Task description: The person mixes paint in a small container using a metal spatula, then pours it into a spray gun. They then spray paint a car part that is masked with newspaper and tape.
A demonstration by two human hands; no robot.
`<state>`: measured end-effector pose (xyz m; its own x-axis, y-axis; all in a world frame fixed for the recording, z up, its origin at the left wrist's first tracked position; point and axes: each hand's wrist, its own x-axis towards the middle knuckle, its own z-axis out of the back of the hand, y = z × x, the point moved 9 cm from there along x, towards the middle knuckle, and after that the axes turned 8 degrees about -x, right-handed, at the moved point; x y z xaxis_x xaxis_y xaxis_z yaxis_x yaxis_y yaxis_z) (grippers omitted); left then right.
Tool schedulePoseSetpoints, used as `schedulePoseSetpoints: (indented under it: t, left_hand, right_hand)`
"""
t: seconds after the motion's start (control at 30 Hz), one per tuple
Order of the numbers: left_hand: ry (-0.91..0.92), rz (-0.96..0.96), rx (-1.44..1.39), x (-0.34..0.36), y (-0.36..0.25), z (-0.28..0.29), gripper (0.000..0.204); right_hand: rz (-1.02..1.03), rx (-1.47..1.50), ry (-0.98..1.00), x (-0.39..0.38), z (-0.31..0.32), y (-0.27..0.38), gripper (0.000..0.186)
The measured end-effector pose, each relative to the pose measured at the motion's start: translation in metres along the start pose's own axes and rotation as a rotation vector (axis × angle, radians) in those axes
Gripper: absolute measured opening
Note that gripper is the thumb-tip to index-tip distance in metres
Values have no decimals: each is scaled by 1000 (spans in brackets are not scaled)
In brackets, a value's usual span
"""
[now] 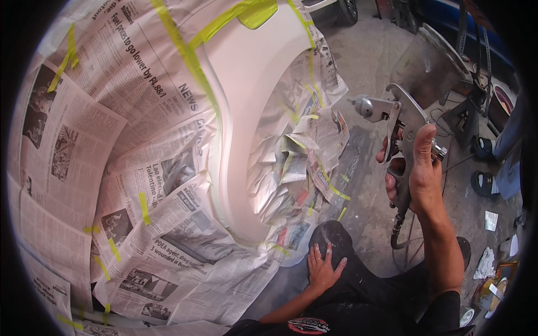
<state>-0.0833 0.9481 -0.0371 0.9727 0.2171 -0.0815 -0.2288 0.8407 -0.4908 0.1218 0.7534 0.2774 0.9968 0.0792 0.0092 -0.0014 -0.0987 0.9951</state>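
Note:
My right hand (421, 173) is wrapped round the handle of a metal paint spray gun (412, 115), its thumb along the back and fingers at the trigger. The rounded nozzle end faces left, toward a pale car fender (246, 84), and stands apart from it. A dark hose (397, 227) hangs from the bottom of the grip. My left hand (324, 267) lies flat on my dark-trousered knee, fingers spread and holding nothing. Newspaper (151, 112) held by yellow-green masking tape (179, 47) surrounds the fender, and crumpled newspaper (286, 151) fills the wheel arch.
A dusty grey panel (426, 64) stands on the concrete floor (358, 61) at the far right. Another person's sandalled feet (485, 182) are at the right edge. Cans (493, 291) and a crumpled white rag (485, 263) lie at lower right. A vehicle wheel (347, 11) shows at the top.

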Motion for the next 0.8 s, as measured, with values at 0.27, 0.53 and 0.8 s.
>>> schedulePoseSetpoints:
  t: [0.27, 0.53, 0.8]
  left_hand:
    - [-25, -12, -16, 1, 0, 1, 83]
    - [-21, -28, 20, 3, -2, 0, 83]
    - [-21, -24, -3, 3, -5, 4, 82]
  right_hand:
    - [-32, 61, -8, -9, 9, -16, 96]
    - [-20, 292, 311, -5, 3, -17, 97]
    - [-65, 19, -100, -2, 16, -28, 92]
